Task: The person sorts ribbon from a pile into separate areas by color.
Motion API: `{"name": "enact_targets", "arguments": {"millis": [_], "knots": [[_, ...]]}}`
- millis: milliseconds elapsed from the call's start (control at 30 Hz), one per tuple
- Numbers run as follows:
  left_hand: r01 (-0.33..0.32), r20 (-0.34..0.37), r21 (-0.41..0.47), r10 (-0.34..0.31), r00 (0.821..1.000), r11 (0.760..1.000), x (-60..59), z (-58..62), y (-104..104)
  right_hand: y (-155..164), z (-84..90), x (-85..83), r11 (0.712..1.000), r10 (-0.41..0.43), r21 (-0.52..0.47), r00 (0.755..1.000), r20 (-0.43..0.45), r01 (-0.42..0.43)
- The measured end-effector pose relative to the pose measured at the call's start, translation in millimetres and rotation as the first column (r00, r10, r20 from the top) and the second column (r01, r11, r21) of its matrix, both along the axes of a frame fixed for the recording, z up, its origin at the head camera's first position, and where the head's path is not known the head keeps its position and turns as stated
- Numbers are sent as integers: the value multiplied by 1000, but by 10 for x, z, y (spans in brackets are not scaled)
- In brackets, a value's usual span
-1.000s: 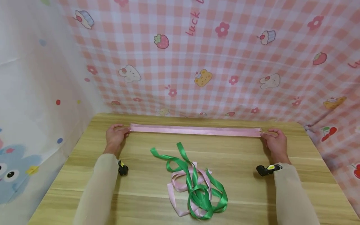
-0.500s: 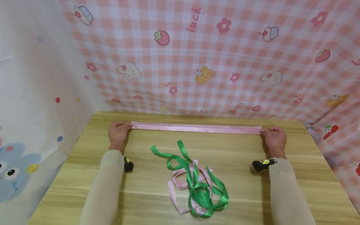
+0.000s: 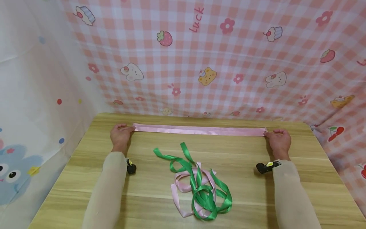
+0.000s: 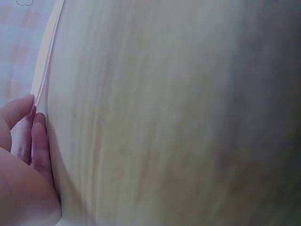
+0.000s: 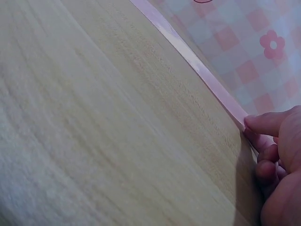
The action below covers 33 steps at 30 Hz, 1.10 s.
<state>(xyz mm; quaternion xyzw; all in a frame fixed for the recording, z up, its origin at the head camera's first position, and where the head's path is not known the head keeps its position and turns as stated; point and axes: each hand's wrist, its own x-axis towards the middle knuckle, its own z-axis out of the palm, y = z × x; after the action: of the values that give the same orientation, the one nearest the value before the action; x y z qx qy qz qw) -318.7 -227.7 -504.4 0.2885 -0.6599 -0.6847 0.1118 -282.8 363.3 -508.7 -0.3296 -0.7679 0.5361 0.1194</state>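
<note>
A pink satin ribbon (image 3: 200,130) stretches straight across the far part of the wooden table. My left hand (image 3: 120,136) pinches its left end between thumb and fingers; the left wrist view shows the thumb pressed to the ribbon (image 4: 44,61) edge. At the other end, my right hand (image 3: 278,143) pinches the ribbon, and in the right wrist view thumb and forefinger meet on the ribbon (image 5: 207,80). Nearer to me, between my forearms, lies a loose tangle of green ribbon (image 3: 204,198) and more pink ribbon (image 3: 175,198).
The wooden table (image 3: 154,210) reaches back to a pink checked cloth (image 3: 183,63) hanging behind it. A white cloth (image 3: 34,79) hangs at the left. Black wrist cameras (image 3: 131,168) protrude from both sleeves.
Both hands have moved slightly toward the far edge with the pink ribbon, mostly in the first half second. The view has shifted a little. The tangled ribbons lie as before.
</note>
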Motion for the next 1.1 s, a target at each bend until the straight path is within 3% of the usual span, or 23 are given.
{"name": "enact_targets", "arguments": {"millis": [167, 433, 567, 600, 700, 800, 867, 1100], "knots": [[11, -18, 25, -11, 1000, 1000, 16, 11, -8, 6, 6, 8, 1000, 0, -2, 1000, 0, 0], [67, -187, 74, -52, 981, 995, 131, -28, -113, -4, 39, 117, 991, 71, -113, 997, -41, -75], [99, -155, 88, -84, 984, 991, 175, 8, -133, 39, 80, 220, 969, 118, -209, 989, -92, -135], [105, -115, 81, -96, 989, 991, 179, 25, -129, 47, 96, 247, 963, 130, -223, 987, -97, -149], [154, -53, 22, -152, 987, 988, 226, 73, -145, 45, 135, 321, 959, 214, -173, 974, -71, -223], [230, -33, -82, -233, 972, 970, 284, 147, -143, -7, 169, 389, 941, 329, -73, 944, -37, -331], [287, -28, -157, -294, 955, 945, 339, 204, -120, -68, 194, 437, 908, 418, -13, 908, -22, -419], [434, -86, -231, -463, 882, 871, 576, 352, 140, -543, 350, 620, 737, 667, 157, 745, -4, -658]]}}
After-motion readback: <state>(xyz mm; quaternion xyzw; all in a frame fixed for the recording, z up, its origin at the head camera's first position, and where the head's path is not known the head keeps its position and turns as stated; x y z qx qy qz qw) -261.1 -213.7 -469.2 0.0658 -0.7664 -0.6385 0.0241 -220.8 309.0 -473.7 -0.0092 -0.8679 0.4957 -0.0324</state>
